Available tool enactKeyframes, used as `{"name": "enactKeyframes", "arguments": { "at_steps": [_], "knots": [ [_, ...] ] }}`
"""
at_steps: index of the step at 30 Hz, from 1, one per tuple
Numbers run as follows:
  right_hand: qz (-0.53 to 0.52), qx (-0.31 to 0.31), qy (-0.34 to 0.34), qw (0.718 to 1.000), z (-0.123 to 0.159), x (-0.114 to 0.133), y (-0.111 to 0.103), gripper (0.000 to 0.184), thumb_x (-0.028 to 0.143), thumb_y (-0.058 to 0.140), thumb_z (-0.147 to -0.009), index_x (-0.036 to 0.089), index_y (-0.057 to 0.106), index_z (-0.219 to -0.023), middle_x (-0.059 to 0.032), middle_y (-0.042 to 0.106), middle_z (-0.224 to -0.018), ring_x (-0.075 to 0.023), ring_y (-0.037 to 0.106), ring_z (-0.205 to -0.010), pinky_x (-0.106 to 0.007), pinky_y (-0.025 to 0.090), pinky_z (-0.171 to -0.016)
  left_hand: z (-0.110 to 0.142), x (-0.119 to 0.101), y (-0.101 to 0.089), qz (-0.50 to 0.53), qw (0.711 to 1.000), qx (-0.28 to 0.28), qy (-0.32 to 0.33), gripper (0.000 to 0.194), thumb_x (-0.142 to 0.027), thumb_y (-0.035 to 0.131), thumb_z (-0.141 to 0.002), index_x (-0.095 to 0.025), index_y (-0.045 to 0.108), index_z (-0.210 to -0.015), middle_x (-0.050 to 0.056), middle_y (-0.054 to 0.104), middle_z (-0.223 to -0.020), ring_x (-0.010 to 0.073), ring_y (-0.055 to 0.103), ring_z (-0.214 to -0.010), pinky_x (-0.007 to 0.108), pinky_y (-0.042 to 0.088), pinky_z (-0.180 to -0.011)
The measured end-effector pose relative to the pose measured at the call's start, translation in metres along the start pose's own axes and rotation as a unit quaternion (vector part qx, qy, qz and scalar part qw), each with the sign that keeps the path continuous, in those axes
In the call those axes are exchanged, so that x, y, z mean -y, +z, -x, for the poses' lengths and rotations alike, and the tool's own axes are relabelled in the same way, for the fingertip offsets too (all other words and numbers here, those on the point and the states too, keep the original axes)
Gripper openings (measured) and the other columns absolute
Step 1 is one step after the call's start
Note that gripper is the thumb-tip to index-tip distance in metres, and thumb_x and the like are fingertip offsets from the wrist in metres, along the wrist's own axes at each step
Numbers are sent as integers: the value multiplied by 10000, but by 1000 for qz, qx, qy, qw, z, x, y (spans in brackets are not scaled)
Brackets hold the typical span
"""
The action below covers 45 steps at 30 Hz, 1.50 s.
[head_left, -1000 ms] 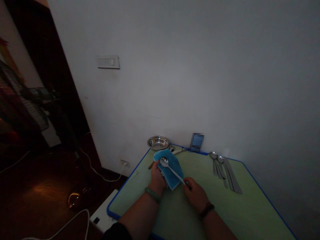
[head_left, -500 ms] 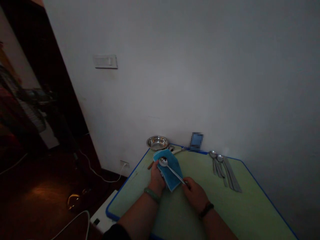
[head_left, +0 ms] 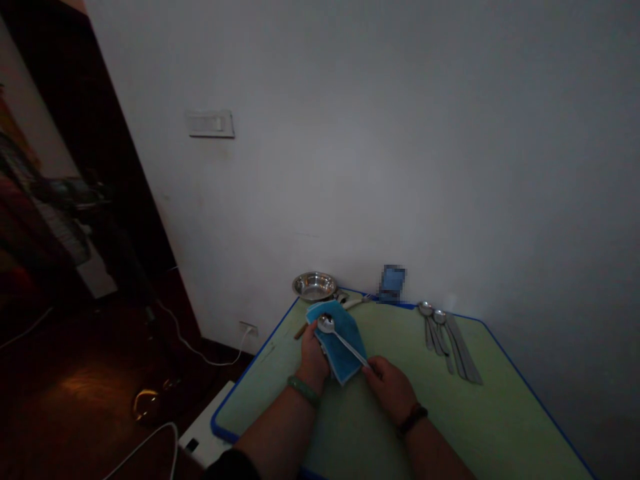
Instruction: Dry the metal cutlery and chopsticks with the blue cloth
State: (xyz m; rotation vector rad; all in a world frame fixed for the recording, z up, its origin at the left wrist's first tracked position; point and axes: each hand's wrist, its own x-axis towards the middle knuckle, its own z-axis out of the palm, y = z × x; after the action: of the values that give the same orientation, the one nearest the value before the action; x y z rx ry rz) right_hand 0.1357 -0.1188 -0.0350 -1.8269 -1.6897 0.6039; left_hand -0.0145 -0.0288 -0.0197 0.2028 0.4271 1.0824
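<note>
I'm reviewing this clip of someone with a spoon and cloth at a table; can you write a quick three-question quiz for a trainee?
1. Multiple choice: Which hand grips the handle of the spoon?
A) left
B) right hand
C) neither

2. True or false: The metal bowl is near the far left corner of the table, as seen in the picture.

3. Fill in the blank: The left hand holds a ______ cloth beneath the head of the spoon.

Key: 1. B; 2. True; 3. blue
</note>
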Motion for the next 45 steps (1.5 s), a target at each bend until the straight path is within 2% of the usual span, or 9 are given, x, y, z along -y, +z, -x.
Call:
{"name": "enactKeyframes", "arguments": {
  "at_steps": [6, 10, 15, 18, 22, 28, 39, 45],
  "knots": [
    [-6, 4, 7, 1000, 0, 1, -1, 291, 438, 414, -804, 216, 592, -864, -25, 655, -838, -146, 579, -756, -226, 364, -639, 1, 1, 2, -39, 998, -42, 25, 339, -410, 475, -745, -116, 644, -738, 78, 648, -583, 245, 630, -615, 425, 468, -759],
    [-17, 5, 2, 1000, 0, 1, -2, 292, 425, 405, -802, 219, 594, -885, -23, 658, -859, -148, 582, -768, -228, 376, -654, -4, 2, -2, -31, 998, -35, 35, 420, -458, 444, -751, -103, 654, -829, 99, 673, -655, 272, 645, -707, 439, 460, -793],
    [-17, -1, 0, 1000, 1, 2, -3, 269, 369, 390, -801, 229, 598, -899, -17, 661, -883, -149, 585, -795, -227, 383, -673, -5, 2, -2, -24, 999, -21, 36, 421, -462, 460, -745, -103, 659, -835, 107, 683, -692, 281, 648, -741, 445, 460, -799],
    [-6, -9, 11, 1000, 0, 2, -3, 267, 366, 388, -799, 222, 596, -884, -21, 661, -848, -150, 584, -766, -228, 379, -653, -3, 2, 0, -17, 999, -29, 40, 372, -430, 483, -741, -108, 662, -791, 94, 673, -632, 272, 651, -698, 439, 468, -783],
    [-5, -25, 27, 999, -1, 0, -1, 264, 373, 383, -803, 215, 584, -872, -22, 655, -813, -144, 580, -737, -224, 373, -630, -2, 2, 1, -32, 998, -50, 34, 405, -443, 457, -755, -98, 665, -794, 100, 680, -637, 249, 649, -640, 408, 476, -773],
    [4, -23, 30, 999, 0, -1, -1, 260, 377, 387, -809, 209, 580, -855, -27, 656, -822, -143, 581, -751, -222, 370, -635, -2, 3, 0, -38, 998, -42, 39, 362, -446, 479, -740, -131, 655, -763, 62, 668, -602, 239, 647, -649, 398, 467, -798],
    [20, -18, 33, 999, 0, 2, -3, 247, 372, 375, -831, 205, 556, -820, -41, 646, -802, -156, 576, -745, -236, 372, -638, 1, 2, 2, -40, 998, -48, 30, 355, -441, 472, -755, -135, 650, -727, 51, 637, -534, 220, 622, -552, 380, 484, -715],
    [-19, -22, 16, 999, 0, 1, -2, 262, 364, 383, -826, 196, 577, -881, -49, 648, -887, -160, 578, -818, -243, 397, -706, 3, 1, 4, -44, 998, -44, 28, 360, -443, 451, -760, -142, 647, -735, 49, 646, -551, 219, 623, -544, 393, 490, -709]
  ]
}}
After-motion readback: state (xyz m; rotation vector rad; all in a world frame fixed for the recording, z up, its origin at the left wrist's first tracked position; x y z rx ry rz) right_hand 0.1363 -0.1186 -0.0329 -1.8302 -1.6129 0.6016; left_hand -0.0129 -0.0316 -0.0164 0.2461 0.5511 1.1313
